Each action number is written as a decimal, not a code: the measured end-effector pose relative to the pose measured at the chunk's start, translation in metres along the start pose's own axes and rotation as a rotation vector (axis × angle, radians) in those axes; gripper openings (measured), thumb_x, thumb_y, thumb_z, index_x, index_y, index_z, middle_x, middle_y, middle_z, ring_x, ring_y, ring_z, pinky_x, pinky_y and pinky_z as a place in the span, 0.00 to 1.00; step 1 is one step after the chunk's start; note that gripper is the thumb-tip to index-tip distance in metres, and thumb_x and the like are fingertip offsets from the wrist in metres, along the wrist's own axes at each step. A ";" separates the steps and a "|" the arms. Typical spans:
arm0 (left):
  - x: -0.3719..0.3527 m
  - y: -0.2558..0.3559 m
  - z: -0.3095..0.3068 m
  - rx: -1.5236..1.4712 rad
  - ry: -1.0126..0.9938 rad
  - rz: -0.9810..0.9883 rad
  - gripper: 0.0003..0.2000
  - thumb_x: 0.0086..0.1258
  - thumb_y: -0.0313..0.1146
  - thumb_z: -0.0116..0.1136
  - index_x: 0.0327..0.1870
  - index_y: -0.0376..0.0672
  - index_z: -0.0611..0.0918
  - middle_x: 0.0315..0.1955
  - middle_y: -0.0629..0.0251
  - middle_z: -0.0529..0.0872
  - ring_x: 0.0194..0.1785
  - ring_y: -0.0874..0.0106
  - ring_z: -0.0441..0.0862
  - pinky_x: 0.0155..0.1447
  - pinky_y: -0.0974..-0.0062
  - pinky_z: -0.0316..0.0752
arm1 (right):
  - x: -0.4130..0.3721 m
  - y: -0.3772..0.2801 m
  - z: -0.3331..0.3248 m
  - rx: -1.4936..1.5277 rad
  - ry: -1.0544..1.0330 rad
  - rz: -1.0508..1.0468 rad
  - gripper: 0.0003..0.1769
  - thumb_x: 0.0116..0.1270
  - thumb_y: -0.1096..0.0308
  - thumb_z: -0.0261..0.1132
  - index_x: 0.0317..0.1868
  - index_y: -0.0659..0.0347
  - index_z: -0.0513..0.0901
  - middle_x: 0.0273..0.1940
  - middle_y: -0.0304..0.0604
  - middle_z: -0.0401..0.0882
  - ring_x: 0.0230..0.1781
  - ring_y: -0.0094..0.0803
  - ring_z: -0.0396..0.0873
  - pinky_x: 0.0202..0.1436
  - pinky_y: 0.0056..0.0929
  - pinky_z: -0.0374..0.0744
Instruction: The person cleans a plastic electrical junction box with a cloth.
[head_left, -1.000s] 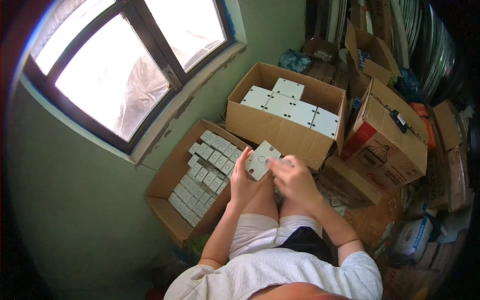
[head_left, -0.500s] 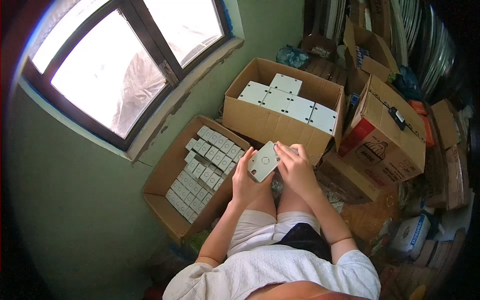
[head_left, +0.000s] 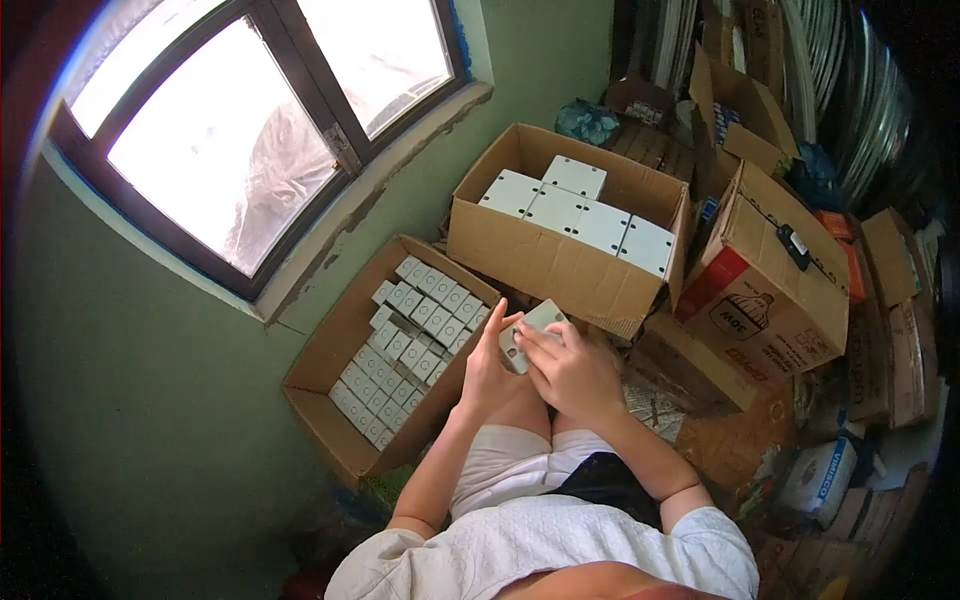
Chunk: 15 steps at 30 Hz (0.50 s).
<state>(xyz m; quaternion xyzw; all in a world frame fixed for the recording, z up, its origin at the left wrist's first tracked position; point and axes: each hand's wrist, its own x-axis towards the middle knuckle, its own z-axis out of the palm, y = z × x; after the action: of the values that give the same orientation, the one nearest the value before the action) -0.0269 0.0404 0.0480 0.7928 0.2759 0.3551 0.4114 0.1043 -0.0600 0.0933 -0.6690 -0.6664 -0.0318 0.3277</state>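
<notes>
A white square electrical junction box [head_left: 545, 316] is held above my lap, with round knockout marks on it. My left hand [head_left: 486, 368] grips its left side, thumb and fingers around the edge. Across its near face lie the bent fingers of my right hand [head_left: 578, 378], pressed near the lower corner and covering much of the box. To the left, an open carton [head_left: 318, 410] holds rows of small white boxes [head_left: 375, 395]. Just ahead, a larger open carton [head_left: 540, 240] contains several bigger white square boxes [head_left: 556, 208].
A closed carton with a bulb print [head_left: 755, 310] stands at the right, a small black device [head_left: 793, 247] on top. Behind it is an open carton [head_left: 735, 110]. A window [head_left: 230, 140] is at the upper left. Blue plastic bag [head_left: 587, 122] lies by the wall.
My right hand has moved left and down across the junction box, from its right edge to its near corner. The left hand keeps its grip.
</notes>
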 end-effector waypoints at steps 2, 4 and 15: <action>-0.003 0.001 -0.002 -0.013 -0.002 0.009 0.51 0.49 0.33 0.78 0.77 0.46 0.59 0.59 0.53 0.81 0.57 0.57 0.83 0.57 0.65 0.80 | -0.003 0.006 -0.004 0.060 -0.049 0.002 0.20 0.61 0.71 0.65 0.55 0.58 0.85 0.58 0.37 0.83 0.51 0.44 0.76 0.58 0.37 0.79; -0.007 0.002 0.000 -0.029 -0.008 0.013 0.51 0.49 0.33 0.78 0.77 0.46 0.59 0.59 0.53 0.81 0.57 0.57 0.83 0.57 0.65 0.80 | -0.002 0.029 0.008 0.057 -0.049 0.073 0.20 0.61 0.72 0.64 0.55 0.59 0.85 0.58 0.40 0.83 0.51 0.45 0.76 0.58 0.37 0.79; -0.011 0.002 0.007 -0.005 -0.035 0.043 0.50 0.51 0.33 0.76 0.77 0.45 0.58 0.59 0.50 0.81 0.59 0.55 0.82 0.60 0.64 0.79 | -0.003 0.025 0.002 -0.063 -0.073 0.022 0.23 0.64 0.69 0.62 0.60 0.64 0.80 0.61 0.41 0.80 0.56 0.41 0.76 0.63 0.35 0.78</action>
<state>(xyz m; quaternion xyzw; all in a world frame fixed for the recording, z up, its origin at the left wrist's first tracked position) -0.0272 0.0284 0.0431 0.8037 0.2505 0.3506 0.4104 0.1259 -0.0590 0.0804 -0.6872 -0.6689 -0.0248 0.2824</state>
